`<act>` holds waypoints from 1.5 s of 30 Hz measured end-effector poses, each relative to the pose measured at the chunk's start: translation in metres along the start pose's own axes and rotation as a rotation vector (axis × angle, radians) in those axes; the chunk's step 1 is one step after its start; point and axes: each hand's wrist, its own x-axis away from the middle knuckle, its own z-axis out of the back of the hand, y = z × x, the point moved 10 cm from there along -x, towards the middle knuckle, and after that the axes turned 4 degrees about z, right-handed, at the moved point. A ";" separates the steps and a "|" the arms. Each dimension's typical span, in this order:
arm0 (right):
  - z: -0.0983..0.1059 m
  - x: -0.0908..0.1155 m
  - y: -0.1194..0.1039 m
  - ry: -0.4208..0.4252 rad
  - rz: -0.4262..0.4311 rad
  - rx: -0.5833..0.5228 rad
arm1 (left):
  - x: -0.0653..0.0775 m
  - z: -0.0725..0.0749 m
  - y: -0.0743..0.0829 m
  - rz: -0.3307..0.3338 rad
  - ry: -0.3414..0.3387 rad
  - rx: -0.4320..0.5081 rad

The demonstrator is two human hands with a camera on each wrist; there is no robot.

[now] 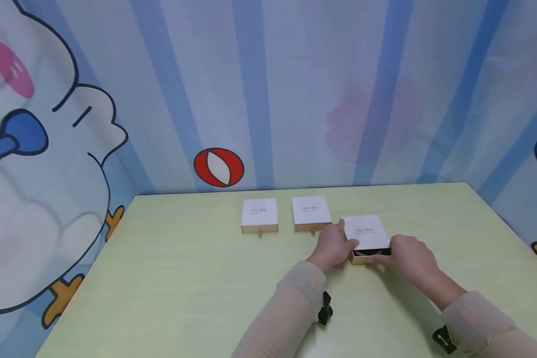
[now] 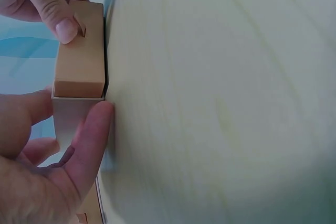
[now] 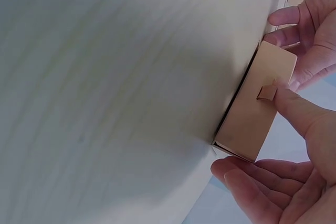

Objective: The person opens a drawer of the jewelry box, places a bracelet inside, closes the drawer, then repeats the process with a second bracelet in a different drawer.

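Observation:
A white drawer box (image 1: 366, 231) with small print on top sits right of the table's middle. Its tan drawer (image 3: 247, 116) is pulled partly out, and a dark strip of the inside shows behind the drawer's front edge in the head view. My left hand (image 1: 333, 247) grips the white sleeve of the box by its left side. At the opposite side is my right hand (image 1: 413, 258), its thumb on the drawer front beside the small pull tab (image 3: 267, 93) and its other fingers curled by the box's side.
Two more white drawer boxes, one at the far middle (image 1: 259, 214) and one just left of my hand (image 1: 311, 211), stand toward the back with tabs facing me. A patterned blue curtain (image 1: 295, 99) hangs behind the pale yellow table (image 1: 183, 278).

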 end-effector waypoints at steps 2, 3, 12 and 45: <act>0.000 0.000 0.001 0.004 -0.007 0.003 | 0.000 -0.001 0.001 -0.005 -0.002 -0.005; 0.000 0.001 0.002 0.007 -0.009 0.004 | 0.001 -0.002 0.001 -0.006 -0.004 -0.003; 0.001 0.004 0.004 0.021 -0.016 0.010 | 0.002 -0.007 0.000 0.003 -0.010 0.004; 0.006 -0.001 -0.009 0.107 0.020 0.079 | -0.001 0.000 -0.001 0.017 0.017 -0.008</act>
